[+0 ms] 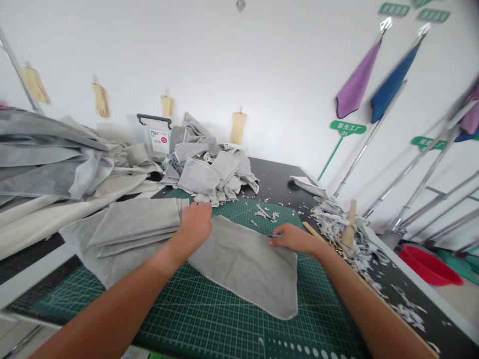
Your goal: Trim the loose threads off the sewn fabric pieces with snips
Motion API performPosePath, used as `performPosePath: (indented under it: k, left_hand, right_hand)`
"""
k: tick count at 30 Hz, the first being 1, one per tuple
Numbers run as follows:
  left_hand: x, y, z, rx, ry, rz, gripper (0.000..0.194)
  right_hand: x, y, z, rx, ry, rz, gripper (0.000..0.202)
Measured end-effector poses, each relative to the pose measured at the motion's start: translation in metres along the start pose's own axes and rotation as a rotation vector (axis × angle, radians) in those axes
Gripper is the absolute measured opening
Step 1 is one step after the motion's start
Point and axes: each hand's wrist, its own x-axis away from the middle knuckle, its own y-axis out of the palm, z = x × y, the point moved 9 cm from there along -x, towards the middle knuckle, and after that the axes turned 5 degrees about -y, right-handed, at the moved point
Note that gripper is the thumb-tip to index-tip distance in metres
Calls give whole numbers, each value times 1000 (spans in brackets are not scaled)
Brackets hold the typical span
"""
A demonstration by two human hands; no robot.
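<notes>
A grey cloth piece (pixel 243 264) with a pale stitched edge lies flat on the green cutting mat (pixel 209 329). My left hand (pixel 197 219) is closed on the upper left part of this cloth, beside a folded grey stack (pixel 138 222). At the cloth's upper right edge, my right hand (pixel 290 238) pinches a small blue-handled tool (pixel 277 236). Its thin tip points left along the edge; its exact kind is too small to make out. The fingers of my left hand are partly turned away from view.
A heap of grey cloth pieces (pixel 209 169) stands at the back, with long grey fabric (pixel 48 159) to the left. Scraps (pixel 368 249) and a wooden strip (pixel 350 224) lie along the right. A red basin (pixel 430 264) is beyond the table edge.
</notes>
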Motion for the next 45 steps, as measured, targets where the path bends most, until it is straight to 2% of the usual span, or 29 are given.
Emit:
performPosePath:
  k: [2, 3, 6, 9, 12, 15, 18, 20, 22, 23, 25, 27, 29, 32, 35, 37, 42, 45]
  left_hand:
    - [3, -10, 22, 50, 108, 46, 28]
    - [6, -10, 38, 98, 192, 30, 28]
    - [21, 1, 83, 221, 440, -91, 33]
    - [31, 14, 104, 197, 521, -141, 32]
    - [31, 21, 101, 96, 496, -140, 22]
    - [26, 25, 82, -19, 420, -172, 21]
    - [22, 26, 60, -114, 339, -235, 28]
    - [22, 24, 54, -165, 305, -266, 30]
    - [21, 15, 62, -159, 318, -239, 30]
    - [20, 9, 72, -109, 354, -211, 28]
    - [20, -2, 102, 99, 470, -174, 24]
    - [22, -6, 135, 393, 599, -202, 28]
    - [21, -1, 160, 649, 670, -238, 37]
    - [19, 19, 180, 852, 669, -250, 36]
    - [22, 39, 183, 880, 629, -235, 29]
    - [23, 45, 178, 882, 593, -203, 24]
    - [19, 45, 161, 905, 474, -87, 16]
    - [17, 46, 159, 915, 438, -93, 19]
  right_hand:
    - [11, -3, 10, -19, 38, -29, 32]
    - [16, -4, 14, -36, 61, -41, 33]
    - [33, -6, 26, -102, 122, -48, 35]
    - [48, -7, 36, -144, 149, -50, 38]
    - [59, -5, 48, -183, 192, -80, 43]
    - [64, -3, 55, -233, 219, -99, 44]
    - [61, -11, 51, -252, 184, -4, 40]
    - [58, -17, 46, -269, 147, 89, 38]
    - [56, -22, 42, -309, 125, 170, 36]
    - [55, -23, 40, -334, 120, 203, 36]
    - [54, -25, 36, -366, 113, 260, 35]
    - [54, -26, 30, -373, 100, 307, 35]
    - [54, -27, 22, -377, 80, 338, 36]
    - [53, -28, 6, -400, 7, 344, 36]
    - [52, -27, -2, -402, -49, 353, 36]
    - [50, -25, -1, -393, -51, 365, 37]
    - [46, -23, 2, -391, -28, 443, 41]
    - [44, -21, -3, -407, -55, 455, 41]
